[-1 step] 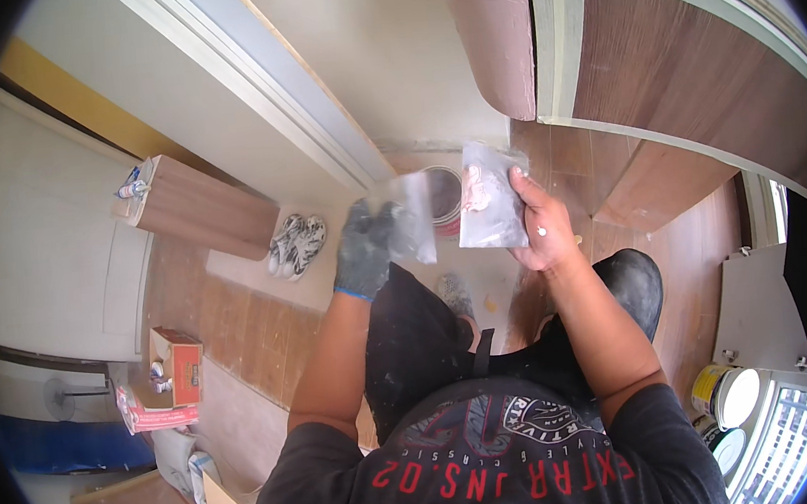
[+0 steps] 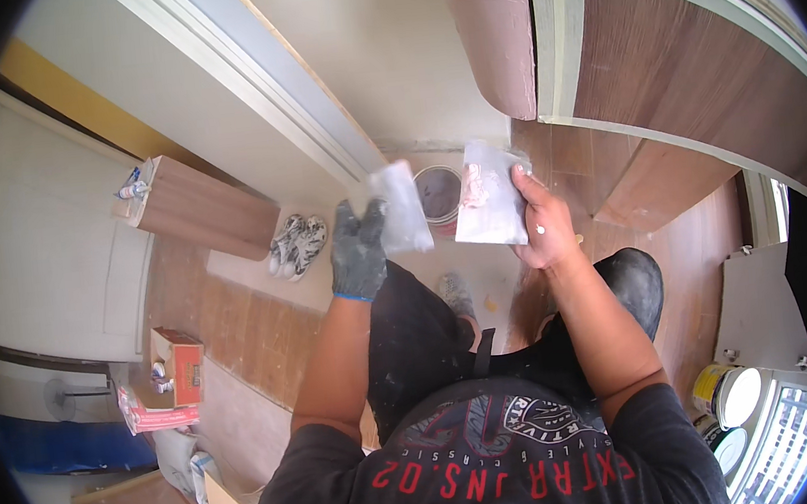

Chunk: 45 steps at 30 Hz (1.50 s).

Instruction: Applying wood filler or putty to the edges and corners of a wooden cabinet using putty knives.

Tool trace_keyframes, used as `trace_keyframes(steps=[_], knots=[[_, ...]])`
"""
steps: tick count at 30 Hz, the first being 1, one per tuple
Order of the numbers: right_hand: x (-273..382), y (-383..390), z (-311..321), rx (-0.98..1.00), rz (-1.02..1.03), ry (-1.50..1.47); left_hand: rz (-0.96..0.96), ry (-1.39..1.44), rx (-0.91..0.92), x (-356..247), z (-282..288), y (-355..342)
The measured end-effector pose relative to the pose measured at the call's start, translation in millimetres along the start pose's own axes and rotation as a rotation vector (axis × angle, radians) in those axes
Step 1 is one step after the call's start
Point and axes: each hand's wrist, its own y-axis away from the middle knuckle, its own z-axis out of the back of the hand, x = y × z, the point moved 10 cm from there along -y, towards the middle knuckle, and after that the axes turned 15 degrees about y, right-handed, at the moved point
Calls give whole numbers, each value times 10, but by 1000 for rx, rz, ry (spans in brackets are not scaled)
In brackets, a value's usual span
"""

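My left hand [image 2: 359,246], in a dark grey glove with a blue cuff, is closed on a blurred pale flat rectangular piece [image 2: 401,215], tilted beside its fingertips. My bare right hand [image 2: 545,224] grips a second flat greyish piece [image 2: 492,212] by its right edge, thumb on its face; this one carries pinkish-white smears. I cannot make out whether these are blades or plastic. Behind and between the two pieces, a round bucket [image 2: 439,190] with grey contents stands on the floor, partly hidden.
My bent legs and a shoe [image 2: 454,294] are below. At left are a wooden box [image 2: 195,209], sneakers [image 2: 298,246] and cardboard boxes [image 2: 177,366]. Wood-fronted cabinetry [image 2: 656,53] overhangs the upper right; paint tubs [image 2: 728,394] stand at lower right. A pale wall is ahead.
The piece in my left hand has moved slightly up and left and tilted. My gloved left hand has shifted a little with it; my right hand has barely moved.
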Motion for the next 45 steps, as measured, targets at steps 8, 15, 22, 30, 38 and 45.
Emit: trace_keyframes(steps=[8, 15, 22, 30, 38, 45], knots=[[-404, -42, 200, -271, -78, -61, -707, -444, -237, -616, -170, 455], [-297, 9, 234, -286, -23, -122, -801, -807, 121, -541, -814, 747], [107, 99, 97, -189, 189, -51, -430, -923, 352, -75, -565, 485], [479, 485, -49, -474, 554, 948, -559, -994, 136, -857, -1019, 538], [567, 571, -223, -507, 781, 1006, -383, -932, 255, -608, -1121, 459], [536, 525, -164, -506, 713, 1013, -361, -903, 348, -487, -1260, 520]])
